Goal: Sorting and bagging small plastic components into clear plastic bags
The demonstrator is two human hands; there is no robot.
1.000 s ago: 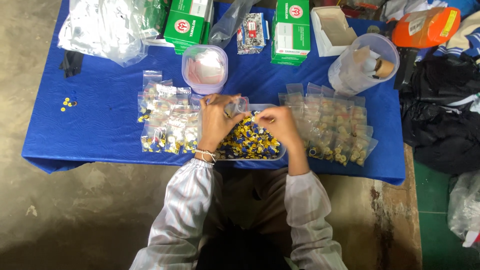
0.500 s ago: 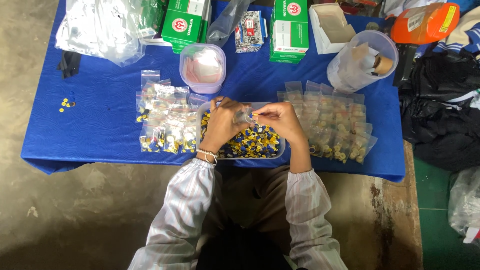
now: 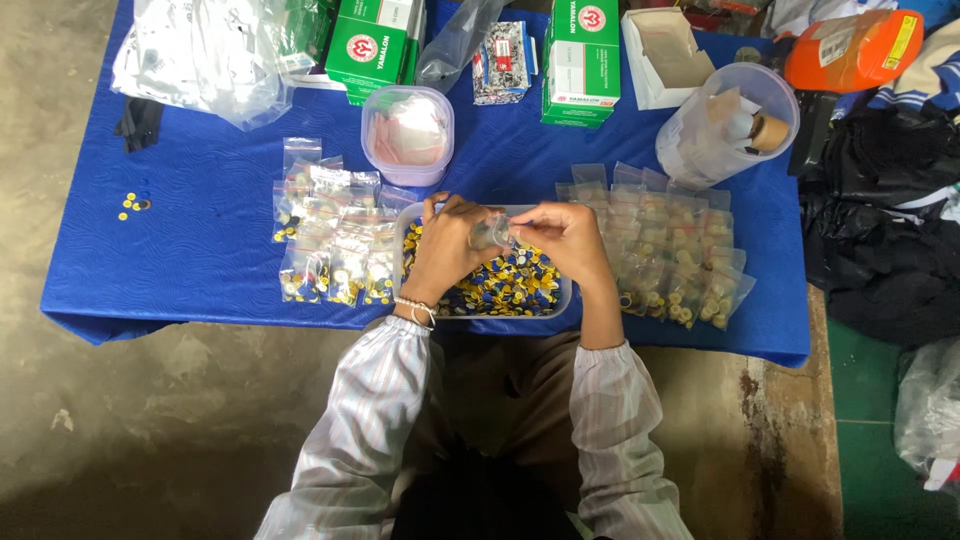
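My left hand (image 3: 447,245) and my right hand (image 3: 563,233) meet over a clear plastic tray (image 3: 562,302) full of small yellow and blue round pieces (image 3: 510,282). Between their fingertips both hands pinch a small clear plastic bag (image 3: 493,232). A bead bracelet sits on my left wrist. Filled small bags lie in a pile (image 3: 330,245) left of the tray, and another pile of filled bags (image 3: 670,250) lies to its right.
A blue cloth (image 3: 200,230) covers the table. At the back stand two green boxes (image 3: 372,45), a lidded tub (image 3: 407,133), a round clear container (image 3: 725,125), a white box (image 3: 668,45) and large plastic bags (image 3: 205,50). Dark cloth (image 3: 880,230) lies at the right.
Both hands have lifted slightly from the tray and drawn together on the small bag. The view has shifted a little.
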